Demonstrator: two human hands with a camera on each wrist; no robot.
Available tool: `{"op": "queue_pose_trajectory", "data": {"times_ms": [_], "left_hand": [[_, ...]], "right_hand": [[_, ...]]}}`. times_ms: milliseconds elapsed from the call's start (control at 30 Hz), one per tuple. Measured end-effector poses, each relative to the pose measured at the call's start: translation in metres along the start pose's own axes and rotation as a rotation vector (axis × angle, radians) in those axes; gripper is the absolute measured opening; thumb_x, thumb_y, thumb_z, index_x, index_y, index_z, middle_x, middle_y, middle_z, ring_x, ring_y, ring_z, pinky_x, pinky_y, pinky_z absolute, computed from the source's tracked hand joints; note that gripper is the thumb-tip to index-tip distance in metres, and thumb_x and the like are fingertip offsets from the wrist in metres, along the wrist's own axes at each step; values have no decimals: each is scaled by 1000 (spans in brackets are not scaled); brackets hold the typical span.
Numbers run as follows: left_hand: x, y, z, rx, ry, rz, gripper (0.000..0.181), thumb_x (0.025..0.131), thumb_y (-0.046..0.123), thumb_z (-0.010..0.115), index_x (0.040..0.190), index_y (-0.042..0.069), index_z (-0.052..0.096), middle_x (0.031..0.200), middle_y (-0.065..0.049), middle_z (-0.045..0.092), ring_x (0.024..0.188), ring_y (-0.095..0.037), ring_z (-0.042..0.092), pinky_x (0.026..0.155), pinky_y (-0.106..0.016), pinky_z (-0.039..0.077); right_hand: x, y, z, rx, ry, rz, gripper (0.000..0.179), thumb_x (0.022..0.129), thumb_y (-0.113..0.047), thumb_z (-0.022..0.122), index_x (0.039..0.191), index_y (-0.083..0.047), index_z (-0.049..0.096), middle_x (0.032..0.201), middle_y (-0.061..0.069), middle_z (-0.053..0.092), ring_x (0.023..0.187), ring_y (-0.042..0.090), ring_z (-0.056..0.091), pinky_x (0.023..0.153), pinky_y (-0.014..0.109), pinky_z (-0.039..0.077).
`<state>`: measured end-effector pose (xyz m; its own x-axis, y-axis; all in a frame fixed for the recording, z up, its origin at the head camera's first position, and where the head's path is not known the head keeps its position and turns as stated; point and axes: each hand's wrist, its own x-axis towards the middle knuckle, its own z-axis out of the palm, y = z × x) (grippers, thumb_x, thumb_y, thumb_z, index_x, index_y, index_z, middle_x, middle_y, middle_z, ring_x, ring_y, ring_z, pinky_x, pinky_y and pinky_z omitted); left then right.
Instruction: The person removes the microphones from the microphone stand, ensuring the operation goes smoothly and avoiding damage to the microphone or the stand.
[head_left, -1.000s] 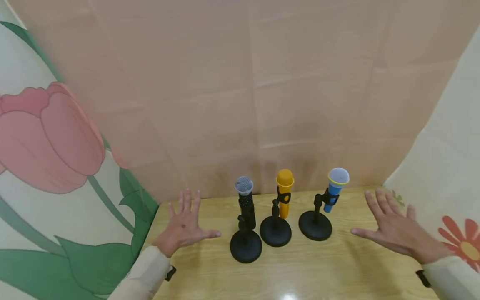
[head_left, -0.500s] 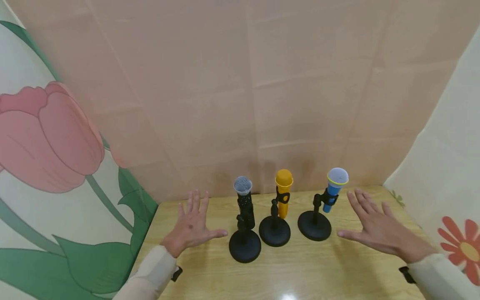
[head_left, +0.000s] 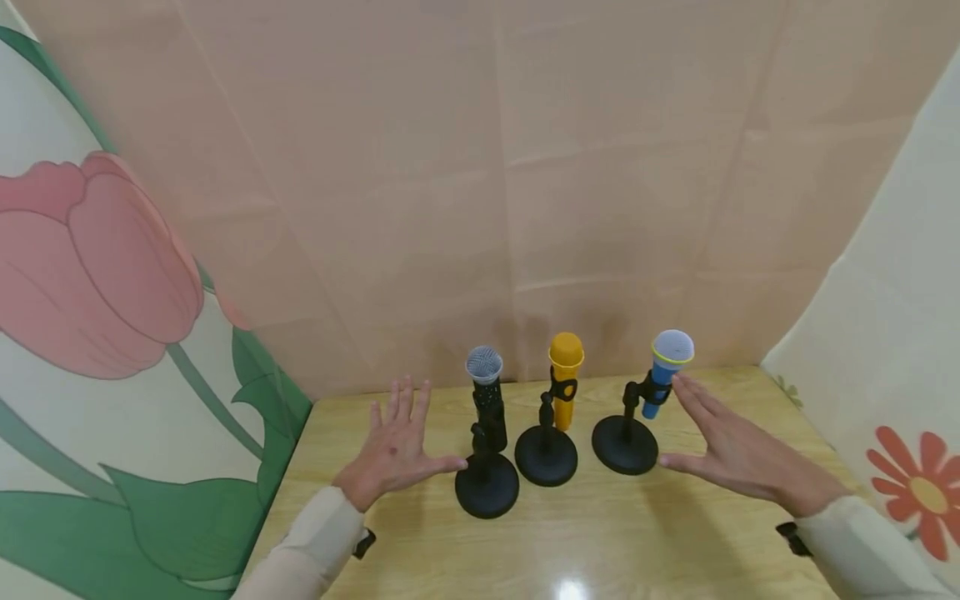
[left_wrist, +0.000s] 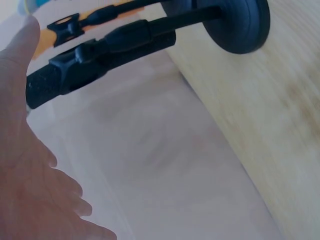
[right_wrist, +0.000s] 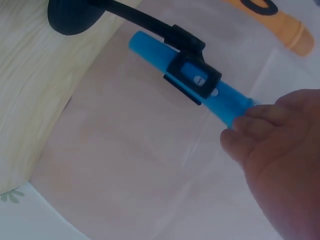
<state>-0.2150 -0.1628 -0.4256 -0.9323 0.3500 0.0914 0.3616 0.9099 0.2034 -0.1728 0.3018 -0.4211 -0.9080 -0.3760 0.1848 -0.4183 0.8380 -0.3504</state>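
Right hand (head_left: 742,450): moved inward, near blue microphone (head_left: 663,374), fingers straight, thumb apart, gripping nothing
Left hand (head_left: 393,451): moved toward black microphone (head_left: 490,407), fingers spread, holding nothing

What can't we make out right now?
Right wrist: head of the blue microphone, behind the right hand; contact unclear.
Right wrist: lower end of the orange microphone, past the top edge.
Left wrist: head of the black microphone, behind the left hand.
Right wrist: what the white spots are, too small.

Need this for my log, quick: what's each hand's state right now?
Left hand: open, fingers spread, holding nothing, near the black microphone.
Right hand: open, fingers extended by the blue microphone, holding nothing; contact cannot be told.
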Motion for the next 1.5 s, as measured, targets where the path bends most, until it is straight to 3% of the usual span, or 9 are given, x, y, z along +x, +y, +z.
{"op": "queue_pose_trajectory", "data": {"times_ms": [333, 600, 867, 1233, 1500], "left_hand": [[7, 11, 6, -53, 8, 19, 129, 73, 85, 60, 161, 8, 6, 165, -20, -1, 150, -39, -2, 114, -68, 9], [13, 19, 11, -115, 12, 15, 121, 81, 76, 62, 160, 4, 7, 165, -21, 2, 151, -37, 3, 117, -62, 13], [22, 26, 20, -226, 35, 37, 109, 88, 65, 64, 159, 2, 11, 163, -23, 13, 149, -39, 17, 117, -57, 20], [29, 32, 30, -373, 19, -16, 102, 90, 56, 68, 160, 7, 13, 164, -17, 18, 148, -34, 24, 115, -53, 28], [34, 36, 40, -455, 72, -34, 90, 92, 48, 70, 157, 5, 25, 158, -19, 33, 141, -37, 37, 111, -54, 35]], "right_hand": [[11, -7, 1, 31, 19, -7, 106, 87, -55, 72, 161, -7, 13, 153, 33, 30, 130, 55, 41, 98, 69, 38], [22, -11, 6, 75, 11, 5, 103, 87, -56, 71, 160, -8, 17, 152, 32, 35, 128, 53, 45, 97, 69, 39], [30, -12, 11, 104, 42, -22, 95, 89, -49, 73, 158, -4, 26, 145, 32, 45, 122, 51, 53, 93, 68, 43], [43, -13, 27, 178, 81, -77, 85, 91, -39, 74, 152, 3, 34, 149, 27, 44, 127, 48, 49, 95, 65, 44], [47, -19, 39, 246, 127, -118, 77, 90, -30, 76, 148, 7, 40, 145, 25, 49, 126, 44, 52, 96, 60, 45]]}}
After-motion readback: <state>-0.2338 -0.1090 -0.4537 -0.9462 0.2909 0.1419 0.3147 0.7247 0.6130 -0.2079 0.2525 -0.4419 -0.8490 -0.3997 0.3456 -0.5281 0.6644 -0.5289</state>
